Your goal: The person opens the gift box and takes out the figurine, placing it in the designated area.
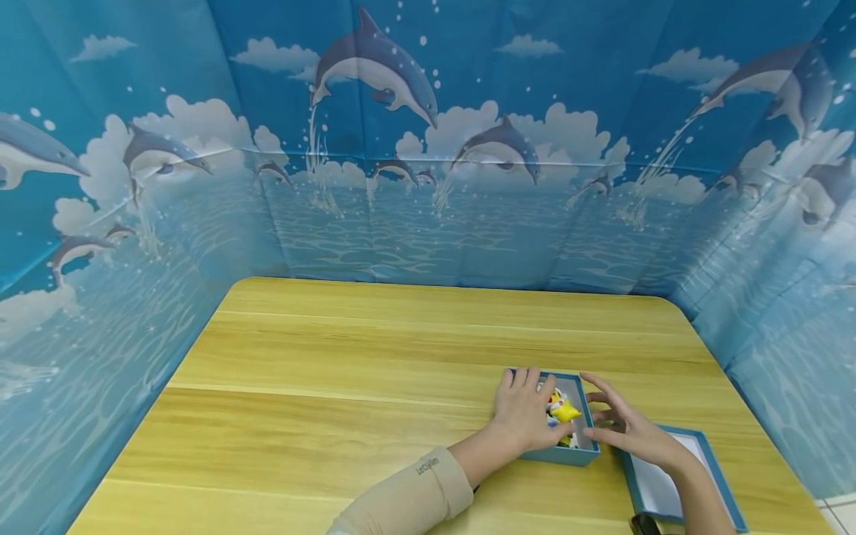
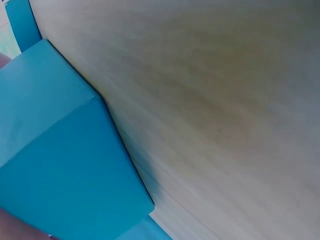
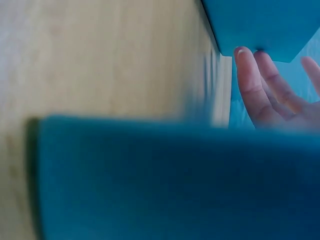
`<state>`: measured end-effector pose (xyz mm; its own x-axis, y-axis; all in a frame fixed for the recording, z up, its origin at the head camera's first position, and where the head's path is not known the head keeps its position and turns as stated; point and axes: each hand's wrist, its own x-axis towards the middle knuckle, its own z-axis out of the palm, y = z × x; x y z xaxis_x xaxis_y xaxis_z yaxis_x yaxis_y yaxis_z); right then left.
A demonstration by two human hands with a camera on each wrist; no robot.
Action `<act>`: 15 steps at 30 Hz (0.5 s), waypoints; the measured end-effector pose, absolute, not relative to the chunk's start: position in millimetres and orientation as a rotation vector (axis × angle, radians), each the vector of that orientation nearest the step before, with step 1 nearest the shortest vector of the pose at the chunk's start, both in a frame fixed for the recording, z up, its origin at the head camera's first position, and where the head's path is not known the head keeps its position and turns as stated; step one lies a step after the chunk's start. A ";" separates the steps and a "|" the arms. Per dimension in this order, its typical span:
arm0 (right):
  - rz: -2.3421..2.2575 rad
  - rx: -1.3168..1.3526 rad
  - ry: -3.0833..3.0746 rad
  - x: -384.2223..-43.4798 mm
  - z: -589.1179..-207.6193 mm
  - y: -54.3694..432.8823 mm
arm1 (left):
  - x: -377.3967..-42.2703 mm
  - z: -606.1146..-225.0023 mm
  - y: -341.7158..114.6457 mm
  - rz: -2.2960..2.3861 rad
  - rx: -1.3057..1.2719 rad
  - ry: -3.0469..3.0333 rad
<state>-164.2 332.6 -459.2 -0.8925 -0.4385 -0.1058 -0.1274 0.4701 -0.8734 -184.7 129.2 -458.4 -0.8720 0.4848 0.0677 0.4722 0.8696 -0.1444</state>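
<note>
A blue box (image 1: 562, 455) without its cover sits on the table, holding small colourful figures, one with a yellow star-shaped part (image 1: 565, 411). Across the box's left side lies my left hand (image 1: 524, 416), fingers spread toward the far rim and thumb stretched over the inside; it hides part of the contents. Beside the right wall is my right hand (image 1: 631, 431), its fingers loosely bent and apart. In the right wrist view, fingertips (image 3: 245, 55) come right up to the box's lower edge. The left wrist view shows mostly the box's outer corner (image 2: 75, 170).
A shallow blue-edged lid with a white inside (image 1: 652, 487) lies on the table under my right forearm. A black object (image 1: 645, 524) shows at the bottom edge. The wood-grain table (image 1: 301, 416) stretches left, with dolphin-print curtains (image 1: 414, 223) around it.
</note>
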 end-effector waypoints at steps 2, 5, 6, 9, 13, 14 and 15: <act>-1.387 -0.477 2.390 -164.5 -459.3 333.3 | -184.3 -458.6 130.3 0.190 -0.752 -2.943; -1.391 -0.474 2.350 -164.9 -459.8 334.6 | -184.2 -459.5 132.3 0.190 -0.744 -2.945; -1.392 -0.458 2.335 -165.0 -459.9 334.9 | -184.1 -459.7 132.8 0.194 -0.740 -2.948; -1.400 -0.460 2.295 -165.1 -460.2 336.0 | -183.7 -460.0 134.1 0.200 -0.730 -2.952; -1.407 -0.469 2.274 -165.2 -460.0 336.6 | -183.6 -459.5 134.9 0.207 -0.714 -2.981; -1.406 -0.468 2.273 -165.3 -460.0 336.8 | -183.7 -459.4 135.0 0.207 -0.710 -2.989; -1.405 -0.467 2.273 -165.4 -460.3 337.1 | -183.8 -459.5 135.1 0.206 -0.707 -2.997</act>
<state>-165.4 337.1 -460.3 -0.8528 -0.4907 -0.1786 -0.0599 0.4316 -0.9001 -183.8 135.1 -459.5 -0.8936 0.4482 0.0234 0.4408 0.8863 -0.1422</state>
